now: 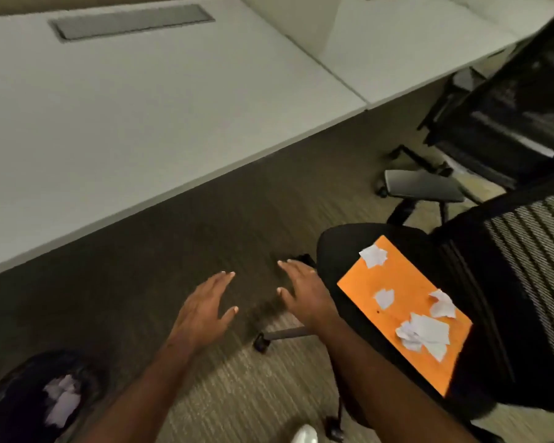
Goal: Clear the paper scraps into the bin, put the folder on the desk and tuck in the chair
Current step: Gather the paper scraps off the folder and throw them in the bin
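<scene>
Both forearms reach forward from the bottom edge. Left hand (202,310) and right hand (304,295) hang palm-down over the carpet (179,225), fingers spread, each grip released and holding nothing. They sit just left of the chair (339,251), right hand almost at the seat's front edge, probably between trips to the bin.

Bin (16,407) is on the floor at lower left, dark, with white paper already inside, so clearing looks partly done. It stands within an arm's swing of the chair, which suits short carries.

Folder (394,302), orange, lies flat on the black seat, one corner toward the hands. Four scraps (422,334) rest on top of it: one crumpled near the far corner, one small in the middle, one at the right edge, and a bigger clump toward the near end. The folder works like a tray, so the scraps need to go before it gets lifted, or it must be carried level.

Chair is pulled well out from the counter (141,107), mesh back to the right, armrest (424,185) beyond the seat. Tucking in is not done.

Counter is white, long and bare, with a grey cable hatch (131,20) at the back. A second black chair (509,116) stands at the next counter section, upper right. Carpet is dark brown, striped. A white shoe tip (304,434) shows at the bottom. The picture is motion-blurred.
</scene>
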{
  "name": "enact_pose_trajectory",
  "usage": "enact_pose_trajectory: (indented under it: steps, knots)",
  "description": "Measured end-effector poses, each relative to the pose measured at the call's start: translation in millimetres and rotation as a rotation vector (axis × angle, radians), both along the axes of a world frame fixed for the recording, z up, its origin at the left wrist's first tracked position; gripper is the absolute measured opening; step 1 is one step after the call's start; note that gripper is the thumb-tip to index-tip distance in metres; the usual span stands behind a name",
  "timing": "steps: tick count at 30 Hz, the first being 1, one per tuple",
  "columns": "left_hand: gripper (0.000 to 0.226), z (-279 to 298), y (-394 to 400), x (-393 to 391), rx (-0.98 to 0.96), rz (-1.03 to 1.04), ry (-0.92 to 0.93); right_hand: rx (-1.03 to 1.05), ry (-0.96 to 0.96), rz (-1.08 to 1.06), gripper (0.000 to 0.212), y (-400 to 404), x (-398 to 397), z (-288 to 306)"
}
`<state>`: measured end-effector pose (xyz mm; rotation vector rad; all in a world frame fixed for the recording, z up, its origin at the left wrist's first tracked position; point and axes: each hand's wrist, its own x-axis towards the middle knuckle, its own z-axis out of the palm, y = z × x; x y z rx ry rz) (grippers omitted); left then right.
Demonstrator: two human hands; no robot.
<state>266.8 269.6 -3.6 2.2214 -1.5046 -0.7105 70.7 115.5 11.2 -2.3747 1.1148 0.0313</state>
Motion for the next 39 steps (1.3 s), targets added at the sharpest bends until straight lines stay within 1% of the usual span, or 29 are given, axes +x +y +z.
enact_pose_trajectory:
  steps: [5,9,13,16,18,20,23,25,28,30,33,37,39]
  knots:
    - [0.075,16.3,-92.3,-99.5,-0.001,-0.203,-0.010,-0.074,-0.050,-0.219,0.052,-76.9,-133.0,34.2]
    - [0.073,19.9,-162.9,-174.3,0.012,-0.344,-0.040,-0.059,0.004,-0.369,0.045,-113.9,-245.1,38.2]
    - [0.071,14.1,-225.2,-232.1,-0.004,-0.504,-0.167,0.003,0.124,-0.461,0.053,-137.7,-336.4,20.9]
    - [0.075,8.0,-263.5,-256.8,0.030,-0.549,-0.245,0.056,0.147,-0.482,0.061,-150.9,-370.2,0.2]
    - [0.089,-2.1,-286.2,-271.2,0.095,-0.531,-0.247,0.086,0.201,-0.430,0.066,-160.5,-381.9,-17.1]
    - [0.107,-16.3,-303.5,-280.7,0.155,-0.521,-0.262,0.137,0.230,-0.396,0.068,-167.4,-386.3,-32.4]
    - [0.116,-39.1,-319.5,-288.0,0.251,-0.498,-0.281,0.238,0.242,-0.414,0.070,-169.1,-388.3,-49.1]
    - [0.115,-52.9,-323.2,-291.3,0.305,-0.495,-0.272,0.301,0.232,-0.444,0.078,-163.5,-388.2,-56.7]
    - [0.114,-65.4,-314.2,-294.3,0.361,-0.556,-0.276,0.345,0.229,-0.476,0.102,-142.9,-382.5,-61.9]
    - [0.119,-67.4,-306.1,-296.3,0.363,-0.607,-0.291,0.380,0.225,-0.516,0.113,-127.4,-375.8,-62.1]
    - [0.120,-67.1,-293.3,-298.8,0.363,-0.666,-0.322,0.410,0.234,-0.543,0.118,-100.6,-361.0,-61.6]
    - [0.108,-67.8,-279.3,-302.0,0.327,-0.742,-0.428,0.408,0.300,-0.521,0.126,-75.8,-335.7,-61.8]
    - [0.098,-67.1,-275.3,-305.0,0.271,-0.738,-0.441,0.376,0.340,-0.518,0.124,-70.0,-326.0,-62.8]
